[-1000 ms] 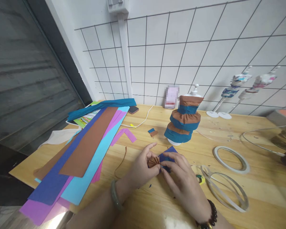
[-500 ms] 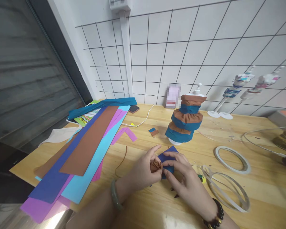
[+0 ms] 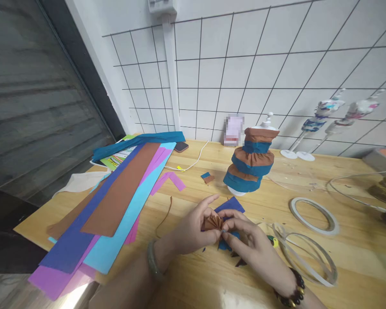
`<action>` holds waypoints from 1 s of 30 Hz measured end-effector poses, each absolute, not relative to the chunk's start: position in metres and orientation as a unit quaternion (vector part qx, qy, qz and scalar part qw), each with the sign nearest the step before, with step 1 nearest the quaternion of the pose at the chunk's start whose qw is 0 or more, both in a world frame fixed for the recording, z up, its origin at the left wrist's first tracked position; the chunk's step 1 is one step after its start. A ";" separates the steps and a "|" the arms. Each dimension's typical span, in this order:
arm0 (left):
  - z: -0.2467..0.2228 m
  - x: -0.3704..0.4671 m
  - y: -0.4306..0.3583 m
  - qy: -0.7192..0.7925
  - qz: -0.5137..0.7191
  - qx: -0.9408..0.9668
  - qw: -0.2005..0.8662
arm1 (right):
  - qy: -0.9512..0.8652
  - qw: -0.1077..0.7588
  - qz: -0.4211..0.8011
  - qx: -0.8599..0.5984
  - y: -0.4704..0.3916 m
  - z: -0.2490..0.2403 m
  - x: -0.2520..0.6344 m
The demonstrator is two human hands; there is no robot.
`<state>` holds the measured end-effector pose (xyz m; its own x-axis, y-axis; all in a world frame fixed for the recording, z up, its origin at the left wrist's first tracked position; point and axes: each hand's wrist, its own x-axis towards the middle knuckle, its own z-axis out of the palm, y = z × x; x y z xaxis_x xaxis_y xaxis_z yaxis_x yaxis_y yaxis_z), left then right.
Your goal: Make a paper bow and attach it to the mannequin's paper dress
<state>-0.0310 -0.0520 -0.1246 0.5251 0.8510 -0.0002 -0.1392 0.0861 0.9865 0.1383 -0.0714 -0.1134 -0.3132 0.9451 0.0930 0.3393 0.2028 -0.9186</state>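
Observation:
My left hand (image 3: pixel 196 227) pinches a small piece of pleated brown paper (image 3: pixel 213 222), which fans out between thumb and fingers. On its right side, my right hand (image 3: pixel 249 238) grips the gathered end of the same piece with thumb and fingertips. Blue paper (image 3: pixel 233 205) lies on the table just behind the fingers, partly hidden by them. Beyond the hands stands a small dress form (image 3: pixel 252 161) wrapped in brown and teal gathered bands.
Long strips of coloured paper (image 3: pixel 116 197) cover the table's left part. Tape rolls (image 3: pixel 333 226) and loose tape loops lie at the right. Behind are a phone (image 3: pixel 181 147), a white cable (image 3: pixel 197 159) and two more small forms (image 3: pixel 328 107).
The pleated brown paper shows more widely fanned between my fingers. My right hand has shifted slightly right and down, and both hands keep their hold.

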 end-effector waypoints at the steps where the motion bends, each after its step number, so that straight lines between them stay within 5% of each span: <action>1: -0.124 -0.031 -0.051 0.306 0.379 0.547 0.681 | -0.663 0.359 0.456 -0.472 -0.071 -0.111 0.139; 8: -0.127 -0.030 -0.049 0.313 0.415 0.547 0.656 | -0.533 0.401 0.553 -0.500 -0.069 -0.109 0.142; 30: -0.129 -0.023 -0.049 0.357 0.452 0.568 0.589 | -0.576 0.464 0.459 -0.493 -0.071 -0.131 0.128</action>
<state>-0.0226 -0.0489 -0.1292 0.3374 0.9368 0.0927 -0.1264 -0.0525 0.9906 0.1284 -0.0714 -0.1311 -0.0842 0.9931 0.0811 0.1419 0.0925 -0.9855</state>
